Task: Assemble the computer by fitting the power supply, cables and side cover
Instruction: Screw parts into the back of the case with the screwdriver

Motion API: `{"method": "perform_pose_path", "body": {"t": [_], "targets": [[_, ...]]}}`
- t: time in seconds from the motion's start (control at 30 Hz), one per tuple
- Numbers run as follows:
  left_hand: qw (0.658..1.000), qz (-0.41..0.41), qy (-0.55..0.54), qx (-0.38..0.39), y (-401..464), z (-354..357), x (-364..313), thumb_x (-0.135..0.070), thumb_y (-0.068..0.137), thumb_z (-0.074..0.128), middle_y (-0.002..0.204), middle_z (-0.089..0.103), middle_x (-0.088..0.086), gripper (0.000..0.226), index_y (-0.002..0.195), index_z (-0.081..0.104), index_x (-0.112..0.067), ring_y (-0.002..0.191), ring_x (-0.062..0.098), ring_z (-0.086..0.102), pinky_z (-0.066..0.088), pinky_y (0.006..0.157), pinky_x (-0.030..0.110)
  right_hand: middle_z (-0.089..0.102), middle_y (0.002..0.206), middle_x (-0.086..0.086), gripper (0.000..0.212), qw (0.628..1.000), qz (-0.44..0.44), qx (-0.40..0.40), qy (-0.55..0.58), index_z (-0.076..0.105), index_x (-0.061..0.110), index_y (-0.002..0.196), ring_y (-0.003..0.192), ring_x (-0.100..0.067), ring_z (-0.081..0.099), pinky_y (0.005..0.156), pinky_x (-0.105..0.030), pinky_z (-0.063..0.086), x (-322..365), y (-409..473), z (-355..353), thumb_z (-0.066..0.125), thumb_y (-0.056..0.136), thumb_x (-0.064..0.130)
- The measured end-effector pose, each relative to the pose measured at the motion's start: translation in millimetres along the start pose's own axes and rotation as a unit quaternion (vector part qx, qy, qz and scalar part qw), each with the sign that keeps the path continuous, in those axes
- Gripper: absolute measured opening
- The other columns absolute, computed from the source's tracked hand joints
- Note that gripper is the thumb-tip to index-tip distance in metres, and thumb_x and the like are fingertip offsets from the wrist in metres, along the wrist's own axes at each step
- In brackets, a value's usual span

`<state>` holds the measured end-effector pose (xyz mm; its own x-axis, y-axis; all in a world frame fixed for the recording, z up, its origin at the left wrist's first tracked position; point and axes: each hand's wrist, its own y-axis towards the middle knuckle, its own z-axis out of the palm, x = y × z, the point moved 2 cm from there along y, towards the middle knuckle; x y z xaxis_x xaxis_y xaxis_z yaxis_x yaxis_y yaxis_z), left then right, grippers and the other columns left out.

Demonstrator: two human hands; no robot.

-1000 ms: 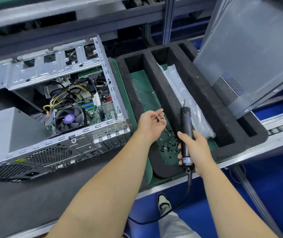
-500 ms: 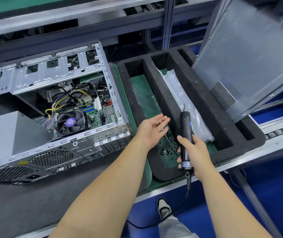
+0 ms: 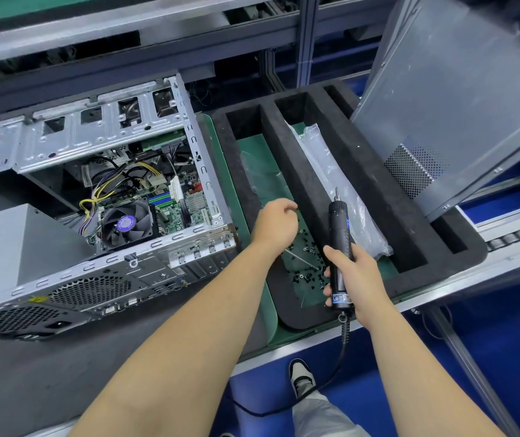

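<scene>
1. Computer case [image 3: 94, 197] is lying open on the bench — one fan, cables inside.
2. Foam tray [image 3: 312, 171] is holding loose black screws [image 3: 307, 272].
3. Left hand [image 3: 276, 223] is hovering curled — contents indiscernible; right hand [image 3: 351, 272] is gripping one screwdriver [image 3: 339, 244].

No text can be read with any certainty. The electric screwdriver [image 3: 340, 247] carries a small white label near its lower end and a blue mark on its barrel, both too blurred to make out. The fan [image 3: 127, 223] inside the computer case [image 3: 94, 197] has a round purple sticker at its hub, unreadable. A yellow sticker sits on the rear panel of the case, also illegible.
</scene>
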<state>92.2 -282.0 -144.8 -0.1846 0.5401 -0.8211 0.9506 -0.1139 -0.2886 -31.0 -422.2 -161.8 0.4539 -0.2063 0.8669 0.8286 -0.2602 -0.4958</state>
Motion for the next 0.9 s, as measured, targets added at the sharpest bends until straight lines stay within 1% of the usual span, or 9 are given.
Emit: {"method": "perform_pose_path", "body": {"t": [0.1,0.17,0.23,0.3,0.37,0.4,0.53,0.67,0.9], "targets": [[0.998,0.034,0.044,-0.036,12.5,-12.4,-7.5,-0.005,0.094,0.037,0.116,0.069,0.003,0.038,0.107,0.067,-0.024,0.082,0.025,0.064,0.055,0.074,0.034,0.062,0.071,-0.007,0.020,1.000,-0.004,-0.002,-0.004,0.064,0.020,0.102,0.049,-0.029,0.059,0.049,-0.037,0.054,-0.7,1.0,0.6,0.073,0.091,0.034],[0.987,0.068,0.142,-0.017,17.3,-11.6,-12.2,-0.003,0.094,0.041,0.117,0.069,0.003,0.036,0.110,0.069,-0.021,0.089,0.025,0.064,0.054,0.082,0.036,0.062,0.071,-0.008,0.020,1.000,-0.006,-0.002,-0.007,0.063,0.021,0.103,0.049,-0.029,0.059,0.049,-0.038,0.054,-0.6,1.3,1.3,0.073,0.092,0.034],[0.936,0.110,0.333,0.041,18.5,-1.8,-12.6,0.000,0.090,0.047,0.113,0.069,0.002,0.035,0.109,0.070,-0.020,0.099,0.028,0.063,0.047,0.096,0.040,0.062,0.072,-0.009,0.018,1.000,-0.010,-0.001,-0.011,0.063,0.022,0.102,0.048,-0.029,0.059,0.048,-0.038,0.054,-0.3,1.7,1.6,0.073,0.092,0.034],[0.853,0.133,0.495,0.098,18.4,10.9,-7.1,0.004,0.085,0.052,0.094,0.067,0.000,0.027,0.092,0.066,-0.019,0.095,0.027,0.062,0.039,0.101,0.040,0.062,0.072,-0.009,0.017,1.000,-0.011,0.004,-0.014,0.063,0.023,0.100,0.049,-0.028,0.060,0.048,-0.039,0.054,-0.2,1.8,2.0,0.073,0.092,0.035],[0.796,0.134,0.576,0.132,23.9,21.5,-0.5,0.003,0.084,0.054,0.080,0.058,-0.003,0.023,0.077,0.052,-0.019,0.095,0.026,0.063,0.037,0.095,0.036,0.062,0.072,-0.008,0.016,1.000,-0.011,0.014,-0.018,0.064,0.026,0.097,0.049,-0.027,0.060,0.048,-0.038,0.053,-0.2,1.6,2.2,0.073,0.090,0.036],[0.783,0.134,0.591,0.139,28.2,25.4,1.5,0.002,0.085,0.055,0.084,0.060,-0.003,0.021,0.079,0.051,-0.018,0.098,0.026,0.064,0.038,0.088,0.035,0.062,0.071,-0.007,0.015,0.999,-0.011,0.022,-0.023,0.064,0.027,0.095,0.049,-0.027,0.059,0.048,-0.038,0.053,-0.3,1.3,2.0,0.073,0.090,0.037],[0.762,0.122,0.617,0.156,45.5,34.6,3.0,-0.002,0.087,0.059,0.116,0.067,0.001,0.027,0.108,0.063,-0.019,0.107,0.027,0.065,0.042,0.073,0.034,0.060,0.070,-0.004,0.018,0.997,-0.017,0.059,-0.037,0.063,0.026,0.093,0.049,-0.027,0.057,0.047,-0.038,0.052,1.2,0.8,1.8,0.073,0.088,0.040],[0.737,0.105,0.642,0.184,52.9,41.7,7.4,-0.005,0.090,0.057,0.124,0.065,0.000,0.031,0.117,0.062,-0.019,0.113,0.026,0.063,0.042,0.076,0.034,0.059,0.071,-0.005,0.019,0.997,-0.016,0.062,-0.031,0.063,0.025,0.093,0.049,-0.028,0.057,0.047,-0.039,0.052,2.9,0.0,0.9,0.073,0.089,0.040],[0.746,0.106,0.633,0.177,54.5,47.0,8.3,-0.002,0.091,0.055,0.123,0.066,0.002,0.030,0.117,0.065,-0.014,0.113,0.028,0.064,0.043,0.075,0.034,0.059,0.071,-0.007,0.020,0.998,-0.021,0.059,-0.033,0.061,0.024,0.092,0.050,-0.028,0.057,0.046,-0.039,0.052,3.5,-0.3,1.4,0.072,0.088,0.041]]}}
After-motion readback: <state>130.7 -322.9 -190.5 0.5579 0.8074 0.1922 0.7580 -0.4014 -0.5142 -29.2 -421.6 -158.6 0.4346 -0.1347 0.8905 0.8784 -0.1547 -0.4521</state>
